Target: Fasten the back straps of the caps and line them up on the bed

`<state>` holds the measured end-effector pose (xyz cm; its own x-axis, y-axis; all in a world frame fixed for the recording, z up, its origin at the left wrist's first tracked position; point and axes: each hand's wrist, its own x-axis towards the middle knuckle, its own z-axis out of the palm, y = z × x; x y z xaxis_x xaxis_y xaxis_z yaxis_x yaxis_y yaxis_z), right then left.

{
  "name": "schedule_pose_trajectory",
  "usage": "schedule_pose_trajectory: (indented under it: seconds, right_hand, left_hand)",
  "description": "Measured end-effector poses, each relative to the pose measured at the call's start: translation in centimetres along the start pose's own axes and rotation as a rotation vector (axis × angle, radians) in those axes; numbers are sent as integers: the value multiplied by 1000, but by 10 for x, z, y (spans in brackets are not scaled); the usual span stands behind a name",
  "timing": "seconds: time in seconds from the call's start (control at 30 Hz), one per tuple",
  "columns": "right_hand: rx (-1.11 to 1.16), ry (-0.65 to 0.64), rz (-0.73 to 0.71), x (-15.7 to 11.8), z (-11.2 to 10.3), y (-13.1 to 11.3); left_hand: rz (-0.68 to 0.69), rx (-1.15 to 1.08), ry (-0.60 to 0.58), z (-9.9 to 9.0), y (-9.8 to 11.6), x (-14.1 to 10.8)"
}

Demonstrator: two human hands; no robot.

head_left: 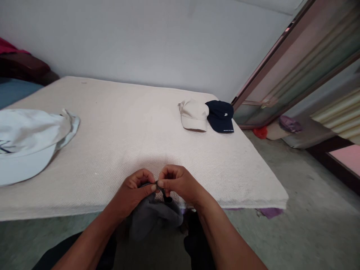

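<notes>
A dark grey cap [157, 215] hangs from my hands at the near edge of the bed, its shape partly folded. My left hand [137, 187] pinches the cap's fabric and the end of its narrow strap between thumb and fingers. Thumb to thumb with it, my right hand [177, 183] grips the same dark strap, whose loose part dangles below the fingers. The fastening itself is mostly covered by my fingertips. On the left lies a large white cap [28, 131] with dark lettering, brim toward me.
A beige cap [194, 114] and a navy cap [221, 115] sit side by side at the bed's far right. The pale textured bed cover [126, 123] reaches the wall. A sliding door [292, 56] stands to the right, with a red bag [260, 132] on the floor.
</notes>
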<state>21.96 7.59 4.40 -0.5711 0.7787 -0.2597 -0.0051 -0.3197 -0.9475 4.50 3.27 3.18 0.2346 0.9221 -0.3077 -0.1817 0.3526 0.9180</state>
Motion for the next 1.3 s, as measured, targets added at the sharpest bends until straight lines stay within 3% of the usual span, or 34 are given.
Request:
schedule_pose_trajectory:
  seconds: [0.7,1.3]
  right_hand:
    - [42,9,-7,2,0,1]
    - [58,8,-9,3,1,0]
  left_hand:
    - [38,42,84,2,0,-2]
    - [116,244,140,0,-1,-1]
